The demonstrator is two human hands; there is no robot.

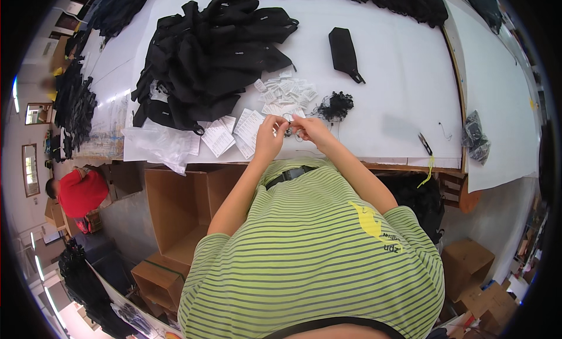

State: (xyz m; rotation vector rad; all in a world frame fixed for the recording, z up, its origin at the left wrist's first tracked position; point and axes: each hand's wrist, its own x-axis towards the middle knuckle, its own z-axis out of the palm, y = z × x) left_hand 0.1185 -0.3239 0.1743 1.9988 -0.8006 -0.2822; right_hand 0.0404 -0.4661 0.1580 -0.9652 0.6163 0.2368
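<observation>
My left hand point(271, 137) and my right hand point(312, 132) meet at the near edge of the white table, fingertips pinched close together. Between them runs a thin black string point(288, 127), small and partly hidden by the fingers. Just beyond lies a heap of small white printed tags point(287, 92). Beside it, to the right, is a tangled bunch of black strings point(335, 106). Larger white printed cards point(249, 128) fan out left of my left hand. A big pile of black fabric pouches point(199, 58) covers the table's left part; a single black pouch point(343, 51) lies apart at the right.
A clear plastic bag point(157, 144) hangs slightly over the front edge. Thread snips point(425, 143) with a yellow cord lie right, near a plastic-wrapped dark bundle point(476, 137). An open cardboard box point(178, 207) stands below the table. A person in red point(83, 191) bends at far left.
</observation>
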